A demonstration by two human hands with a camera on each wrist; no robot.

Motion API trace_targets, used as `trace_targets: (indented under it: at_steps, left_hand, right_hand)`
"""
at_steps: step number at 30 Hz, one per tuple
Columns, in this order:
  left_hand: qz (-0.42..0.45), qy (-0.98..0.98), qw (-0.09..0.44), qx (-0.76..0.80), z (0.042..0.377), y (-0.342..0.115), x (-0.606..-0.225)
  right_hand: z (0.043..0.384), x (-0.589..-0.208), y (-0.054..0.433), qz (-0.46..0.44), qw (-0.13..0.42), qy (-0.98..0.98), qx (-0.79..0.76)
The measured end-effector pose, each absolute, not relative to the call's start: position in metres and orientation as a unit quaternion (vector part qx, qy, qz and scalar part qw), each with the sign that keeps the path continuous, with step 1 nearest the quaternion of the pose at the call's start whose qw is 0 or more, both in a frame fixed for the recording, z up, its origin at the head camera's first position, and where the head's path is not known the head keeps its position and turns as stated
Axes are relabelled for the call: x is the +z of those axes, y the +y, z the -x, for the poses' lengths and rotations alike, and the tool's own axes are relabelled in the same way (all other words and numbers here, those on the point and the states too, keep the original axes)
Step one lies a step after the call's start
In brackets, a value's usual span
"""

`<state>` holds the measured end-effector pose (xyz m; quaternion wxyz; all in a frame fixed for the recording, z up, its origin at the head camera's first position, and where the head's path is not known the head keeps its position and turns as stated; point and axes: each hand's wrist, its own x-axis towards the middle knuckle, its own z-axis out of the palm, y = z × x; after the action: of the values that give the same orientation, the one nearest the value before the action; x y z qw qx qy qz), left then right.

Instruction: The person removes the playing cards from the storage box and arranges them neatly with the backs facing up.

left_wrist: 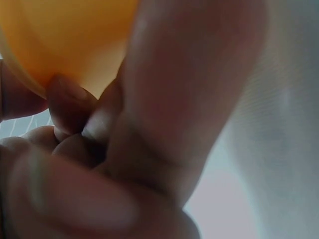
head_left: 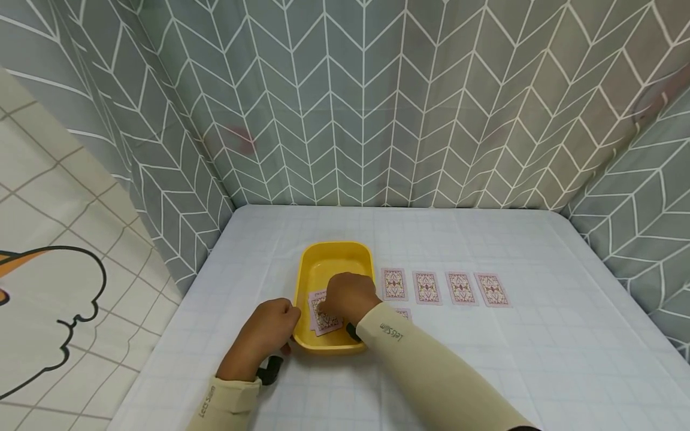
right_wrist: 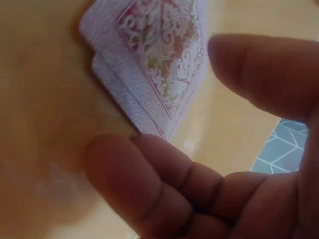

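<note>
A yellow tray stands on the table, and my left hand grips its near-left rim between thumb and fingers. The left wrist view shows the fingers close up at the tray wall. Inside the tray lies a small overlapping pile of playing cards, backs up, with a red patterned design. My right hand reaches into the tray over the pile's right side. In the right wrist view its thumb and fingers stand apart beside the edges of the cards.
Several playing cards lie face down in a row on the white-covered table, right of the tray. Another card shows partly behind the right wrist. A grey chevron-patterned curtain hangs along the far edge and sides.
</note>
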<state>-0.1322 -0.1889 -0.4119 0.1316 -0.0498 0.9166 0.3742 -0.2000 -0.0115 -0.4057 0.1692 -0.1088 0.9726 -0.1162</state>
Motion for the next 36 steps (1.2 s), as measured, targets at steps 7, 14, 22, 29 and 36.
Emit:
trace_targets:
  at_steps: [7, 14, 22, 29, 36]
  left_hand:
    - [0.053, 0.916, 0.132, 0.376, 0.132, -0.190, -0.412]
    - [0.049, 0.916, 0.129, 0.377, 0.131, -0.190, -0.413]
    - [0.048, 0.916, 0.132, 0.374, 0.132, -0.189, -0.413]
    - [0.051, 0.917, 0.135, 0.373, 0.132, -0.189, -0.412]
    - [0.049, 0.916, 0.137, 0.373, 0.132, -0.189, -0.412]
  right_hand:
    - [0.200, -0.407, -0.014, 0.123, 0.163, 0.974, -0.096]
    - [0.202, -0.409, -0.014, 0.129, 0.157, 0.974, -0.097]
    - [0.205, -0.411, -0.011, 0.123, 0.169, 0.971, -0.115]
    - [0.205, -0.404, -0.004, 0.118, 0.186, 0.960, -0.175]
    - [0.206, -0.392, 0.000, 0.094, 0.229, 0.941, -0.229]
